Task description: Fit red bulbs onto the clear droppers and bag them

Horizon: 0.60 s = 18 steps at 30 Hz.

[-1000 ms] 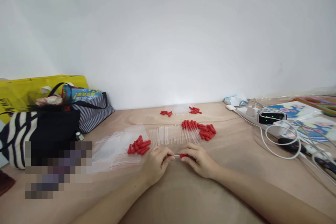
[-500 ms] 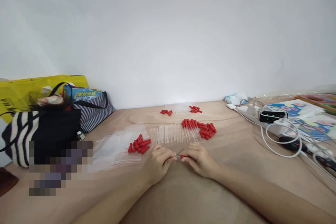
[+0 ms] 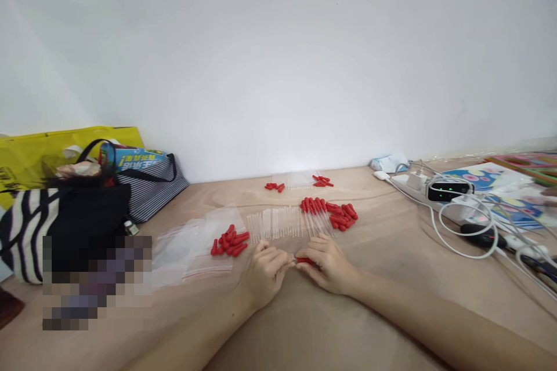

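My right hand (image 3: 328,264) is closed on a red rubber bulb (image 3: 304,259), most of which its fingers cover. Facing it, my left hand (image 3: 270,269) pinches a thin clear dropper tube whose end meets the bulb's mouth; only a sliver of the tube shows between the hands. Just beyond lies a row of clear glass dropper tubes (image 3: 274,223). At the row's right end several tubes carry red bulbs (image 3: 313,205). Loose red bulbs (image 3: 343,217) lie to the right of these, and another pile of red bulbs (image 3: 229,241) sits left of the row.
Clear zip bags (image 3: 174,249) lie at the left. Farther back are more tubes (image 3: 299,181) and small red bulb groups. Bags, including a striped one (image 3: 152,185), stand at the far left. A power strip (image 3: 402,182) with white cables and printed sheets (image 3: 483,179) occupy the right.
My hands have come slightly closer together, and less of the clear tube shows between them. The bulb in my right hand shows a little more. The view has shifted slightly.
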Tool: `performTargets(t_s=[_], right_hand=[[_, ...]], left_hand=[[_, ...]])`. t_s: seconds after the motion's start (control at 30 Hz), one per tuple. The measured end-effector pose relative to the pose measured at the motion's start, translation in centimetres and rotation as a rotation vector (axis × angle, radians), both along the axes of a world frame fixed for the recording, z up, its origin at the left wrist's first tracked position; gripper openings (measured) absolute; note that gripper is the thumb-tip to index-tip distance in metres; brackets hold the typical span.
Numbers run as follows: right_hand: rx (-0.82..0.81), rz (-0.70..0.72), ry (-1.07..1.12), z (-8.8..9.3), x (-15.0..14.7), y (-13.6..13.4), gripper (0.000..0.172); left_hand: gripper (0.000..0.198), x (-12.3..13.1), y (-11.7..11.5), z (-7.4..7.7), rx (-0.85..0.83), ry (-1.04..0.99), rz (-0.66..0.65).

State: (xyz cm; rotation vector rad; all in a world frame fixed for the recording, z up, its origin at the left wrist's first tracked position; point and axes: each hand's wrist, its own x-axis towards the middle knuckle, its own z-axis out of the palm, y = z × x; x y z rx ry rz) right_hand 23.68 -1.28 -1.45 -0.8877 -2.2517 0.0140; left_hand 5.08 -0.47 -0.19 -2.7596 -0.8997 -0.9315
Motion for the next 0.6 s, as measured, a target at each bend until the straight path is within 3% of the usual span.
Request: performTargets(t_s=[0.23,0.37,0.6], right_hand=[[-0.012,-0.076,0.031,0.3,0.4,0.4,0.015],[0.022,-0.109,0.059,0.6,1.2,0.4,0.016],[0.108,-0.055,-0.002,0.7,1.1,0.1,0.017]], left_hand=[[0.025,0.0,0.1,0.5,-0.083,-0.019,0.014],[0.021,-0.6,0.2,1.0,-0.049,-0.001,0.038],[0.028,-1.0,0.2,0.6,-0.005,0.016,0.040]])
